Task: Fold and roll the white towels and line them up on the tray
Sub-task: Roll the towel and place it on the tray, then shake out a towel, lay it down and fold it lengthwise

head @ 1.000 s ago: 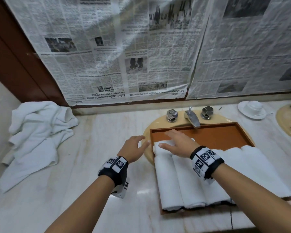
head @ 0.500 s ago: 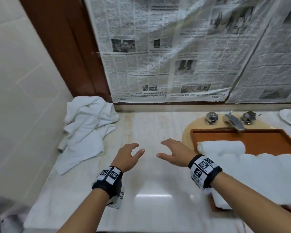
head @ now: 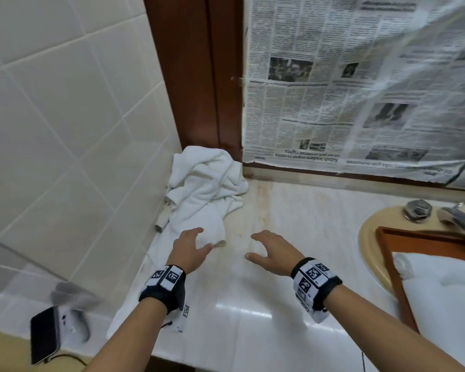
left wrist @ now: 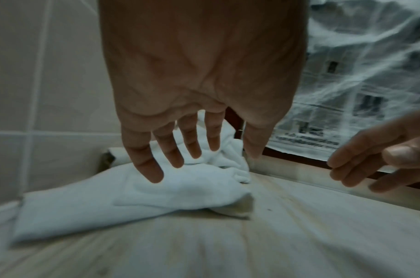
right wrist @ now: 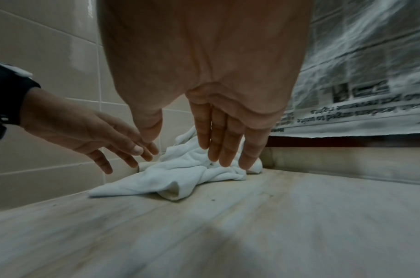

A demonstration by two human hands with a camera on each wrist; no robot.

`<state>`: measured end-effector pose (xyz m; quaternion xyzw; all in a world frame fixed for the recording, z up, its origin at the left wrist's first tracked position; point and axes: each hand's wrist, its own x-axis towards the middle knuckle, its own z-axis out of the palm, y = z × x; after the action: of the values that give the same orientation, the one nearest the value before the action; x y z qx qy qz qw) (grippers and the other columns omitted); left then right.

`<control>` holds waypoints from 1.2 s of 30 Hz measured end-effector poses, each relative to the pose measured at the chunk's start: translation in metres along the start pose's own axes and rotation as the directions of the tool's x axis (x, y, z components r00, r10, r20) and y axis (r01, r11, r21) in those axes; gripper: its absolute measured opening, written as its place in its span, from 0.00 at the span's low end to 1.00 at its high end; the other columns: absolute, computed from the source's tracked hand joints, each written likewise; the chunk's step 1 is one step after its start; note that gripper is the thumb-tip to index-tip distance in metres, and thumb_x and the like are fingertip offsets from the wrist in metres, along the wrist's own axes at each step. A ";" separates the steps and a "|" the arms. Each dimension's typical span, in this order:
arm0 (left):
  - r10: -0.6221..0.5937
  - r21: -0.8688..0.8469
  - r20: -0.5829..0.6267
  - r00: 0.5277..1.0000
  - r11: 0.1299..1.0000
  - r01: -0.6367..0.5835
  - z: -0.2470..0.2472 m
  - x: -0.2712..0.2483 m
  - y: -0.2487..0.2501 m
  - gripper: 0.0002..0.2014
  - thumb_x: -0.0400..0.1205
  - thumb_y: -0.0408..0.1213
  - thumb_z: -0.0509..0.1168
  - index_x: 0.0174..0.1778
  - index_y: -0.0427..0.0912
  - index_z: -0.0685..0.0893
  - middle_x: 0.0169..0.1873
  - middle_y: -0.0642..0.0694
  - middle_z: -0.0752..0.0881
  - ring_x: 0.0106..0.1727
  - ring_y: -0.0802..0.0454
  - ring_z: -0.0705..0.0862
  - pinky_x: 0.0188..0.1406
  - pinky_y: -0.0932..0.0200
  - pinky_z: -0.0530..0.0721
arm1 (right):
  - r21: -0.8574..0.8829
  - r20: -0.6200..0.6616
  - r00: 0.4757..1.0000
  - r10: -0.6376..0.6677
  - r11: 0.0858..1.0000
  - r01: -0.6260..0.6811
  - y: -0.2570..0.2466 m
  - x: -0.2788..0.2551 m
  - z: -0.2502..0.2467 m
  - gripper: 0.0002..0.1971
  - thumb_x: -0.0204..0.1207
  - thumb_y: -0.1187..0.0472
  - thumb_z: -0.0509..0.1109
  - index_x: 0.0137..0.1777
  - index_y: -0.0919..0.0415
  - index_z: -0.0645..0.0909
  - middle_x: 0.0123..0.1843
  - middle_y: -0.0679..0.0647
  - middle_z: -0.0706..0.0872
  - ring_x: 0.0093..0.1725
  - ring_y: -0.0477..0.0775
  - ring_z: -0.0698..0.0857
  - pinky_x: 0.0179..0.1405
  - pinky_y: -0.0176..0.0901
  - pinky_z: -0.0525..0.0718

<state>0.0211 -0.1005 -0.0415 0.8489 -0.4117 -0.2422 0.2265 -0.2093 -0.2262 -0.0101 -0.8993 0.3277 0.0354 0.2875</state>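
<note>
Only the head view takes in the wooden brown tray [head: 397,275] laid over the cream oval sink [head: 371,253] at the right edge, with rolled white towels [head: 440,296] lying on it, the chrome tap [head: 459,224] behind it, and a dark phone [head: 45,335] low at the left by the tiled wall [head: 51,116]; neither wrist view shows any of these. The wrist views instead give the palms from beneath. The crumpled white towel [head: 202,189] is heaped in the back left corner of the pale marble counter [head: 293,224], against the tiles and the dark wooden frame [head: 196,76] beside the taped-up newspaper sheets [head: 346,89], with one flat end trailing toward the near counter edge. The left hand [head: 189,247] hangs over that trailing part, fingers spread and nearly straight, gripping nothing; in the left wrist view the fingertips [left wrist: 154,174] sit just above the cloth [left wrist: 175,190], and whether they touch it cannot be told. The right hand [head: 273,252] is over bare marble, just right of the towel's folded corner, fingers loosely extended and apart from it; from the right wrist view its fingertips [right wrist: 225,159] point at the bunched heap [right wrist: 192,169] further back, with the counter between them.
</note>
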 end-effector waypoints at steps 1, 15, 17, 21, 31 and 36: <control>-0.033 0.015 -0.020 0.999 0.999 0.033 -0.006 0.008 -0.008 0.30 0.82 0.52 0.69 0.79 0.48 0.72 0.76 0.42 0.73 0.76 0.43 0.72 0.77 0.49 0.69 | 0.010 0.003 1.000 -0.012 1.000 0.012 -0.004 0.012 0.003 0.33 0.82 0.39 0.63 0.82 0.56 0.66 0.79 0.52 0.71 0.77 0.54 0.70 0.73 0.45 0.69; -0.252 -0.111 -0.130 0.959 0.965 0.238 -0.016 0.083 -0.057 0.26 0.77 0.43 0.76 0.68 0.38 0.78 0.53 0.42 0.87 0.54 0.44 0.84 0.54 0.54 0.79 | -0.001 0.069 0.991 -0.116 0.993 0.117 -0.031 0.149 0.038 0.34 0.81 0.40 0.65 0.80 0.58 0.65 0.78 0.53 0.69 0.76 0.56 0.68 0.67 0.56 0.77; -0.241 -0.186 -0.152 0.959 0.959 0.212 -0.019 0.079 -0.054 0.20 0.75 0.41 0.78 0.59 0.40 0.82 0.41 0.48 0.84 0.44 0.47 0.83 0.44 0.59 0.76 | 0.023 0.027 0.990 -0.140 0.990 0.140 -0.031 0.155 0.038 0.34 0.81 0.41 0.65 0.81 0.58 0.64 0.79 0.53 0.68 0.76 0.56 0.68 0.68 0.54 0.77; -0.041 -0.275 -0.183 0.982 0.961 -0.011 -0.030 0.059 -0.032 0.15 0.74 0.34 0.78 0.53 0.48 0.84 0.35 0.53 0.80 0.33 0.62 0.78 0.37 0.71 0.74 | 0.055 -0.084 0.963 -0.255 0.964 0.260 -0.035 0.165 0.027 0.36 0.80 0.47 0.70 0.85 0.53 0.59 0.82 0.54 0.64 0.79 0.57 0.66 0.71 0.53 0.75; 0.219 -0.463 -0.084 0.972 0.855 -0.233 -0.052 0.027 0.004 0.09 0.78 0.30 0.75 0.49 0.49 0.90 0.45 0.49 0.89 0.37 0.49 0.84 0.44 0.65 0.82 | 0.052 -0.139 0.890 -0.435 0.894 0.445 -0.038 0.156 0.019 0.07 0.80 0.53 0.71 0.53 0.54 0.84 0.63 0.47 0.80 0.59 0.55 0.77 0.56 0.60 0.81; 0.225 -0.529 -0.011 0.974 0.826 -0.197 -0.055 0.007 0.003 0.09 0.77 0.29 0.75 0.48 0.47 0.90 0.45 0.48 0.90 0.43 0.56 0.86 0.47 0.61 0.83 | 0.025 -0.273 0.843 -0.463 0.873 0.488 -0.038 0.138 0.020 0.16 0.78 0.57 0.71 0.65 0.48 0.78 0.70 0.48 0.75 0.61 0.56 0.79 0.51 0.55 0.84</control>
<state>0.0562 -0.0973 0.0014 0.6969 -0.4265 -0.3412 0.4647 -0.0756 -0.2710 -0.0428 -0.9346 0.1304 -0.1701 0.2838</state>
